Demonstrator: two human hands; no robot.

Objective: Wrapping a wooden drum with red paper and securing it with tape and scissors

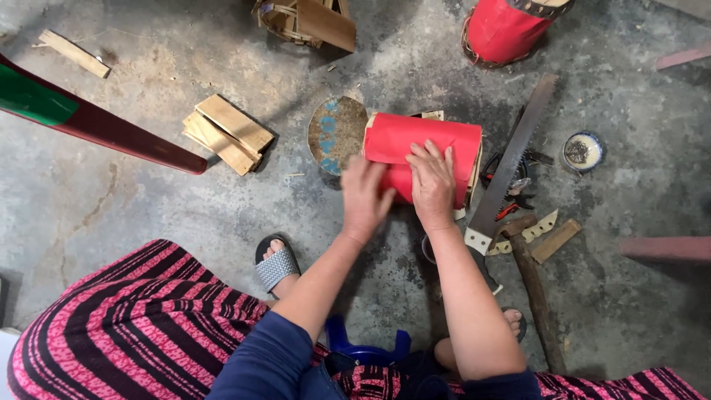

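A red paper-covered frame [422, 148] is seen lying on its side on the concrete floor [148, 192] just right of centre, and both hands are laid flat upon it: the left hand [365, 198] is pressed against the lower left part of the red paper, the right hand [432, 185] is spread over the middle of it. The fingers of both hands are extended and released, nothing being grasped; the paper is merely held down under the palms. Pale wooden slats of the frame can be made out at its right and upper edges. The step in hand is judged to be the smoothing of the red paper onto the frame, so that it lies tight against the slats; for the next move, even pressure toward the edges would be called for, with care that the thin paper is not creased or torn. Touching the frame on its left, a round disc [337, 133] with blue marks is seen. To the right, a long saw [511, 159] is laid slantwise, with a small bowl [583, 152] further right. A stack of wooden slats [228, 133] is found at upper left of centre, and a second red-covered piece [507, 30] at the top right
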